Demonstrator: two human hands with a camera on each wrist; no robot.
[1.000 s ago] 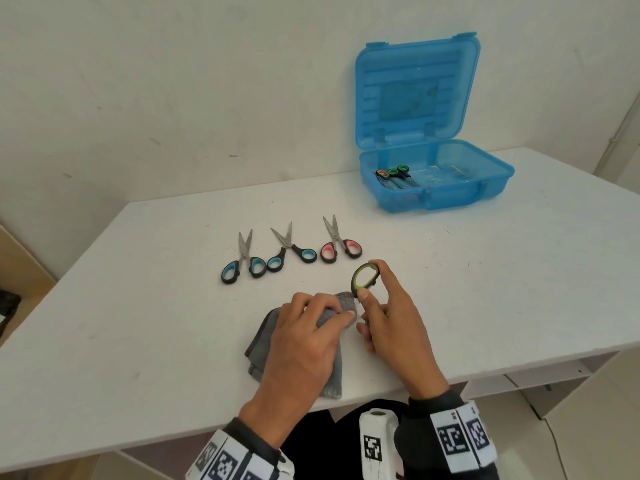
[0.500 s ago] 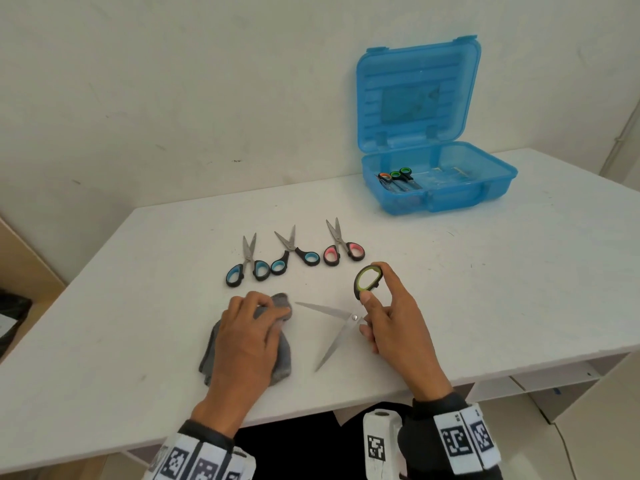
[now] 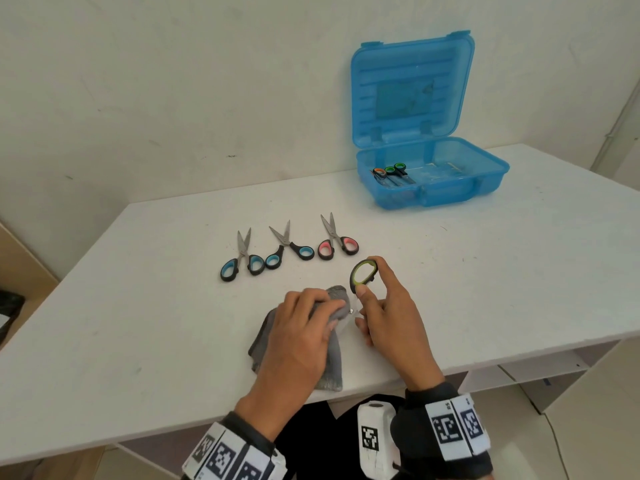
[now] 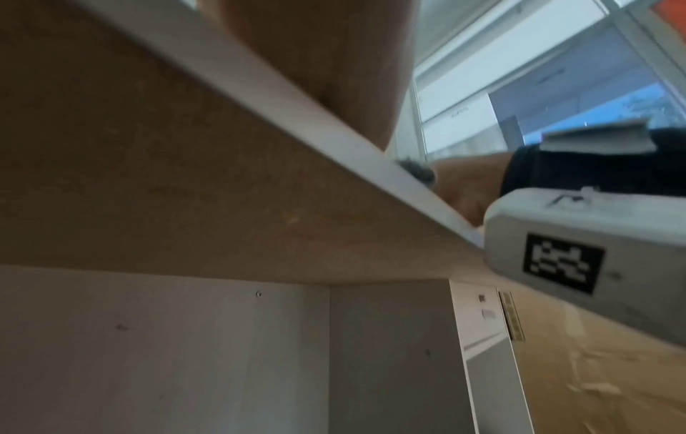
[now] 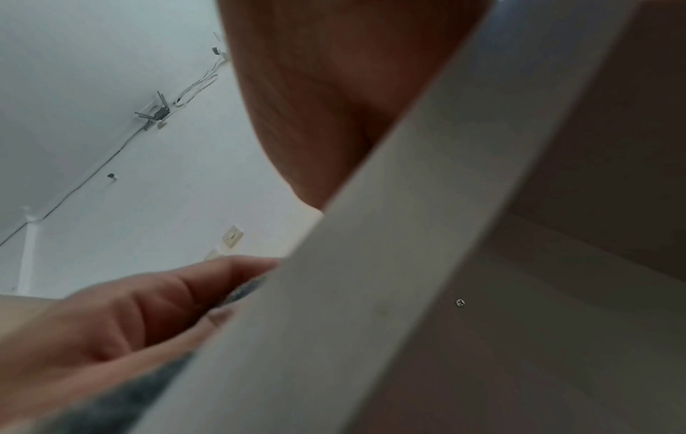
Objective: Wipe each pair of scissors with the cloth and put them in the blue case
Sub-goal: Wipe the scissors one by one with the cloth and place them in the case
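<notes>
L hand [image 3: 304, 337] fingers curled over grey cloth [image 3: 330, 362], clamping it round blades of green-handled scissors [image 3: 362, 276] at near counter [image 3: 485, 271] edge; R hand [image 3: 388, 313] pinches the green loop. Three scissors [image 3: 287, 249] lie in a row just beyond; blue case [image 3: 433, 188] open far right, approx. two pairs inside.

Both bare hands, the left hand [image 3: 298, 344] and right hand [image 3: 391, 323], emerge from black sleeve cuffs [image 3: 440, 393]; each wrist wears a white band printed with black square fiducial markers [image 3: 453, 427], and a white plastic camera housing [image 3: 374, 438] carries another marker
</notes>
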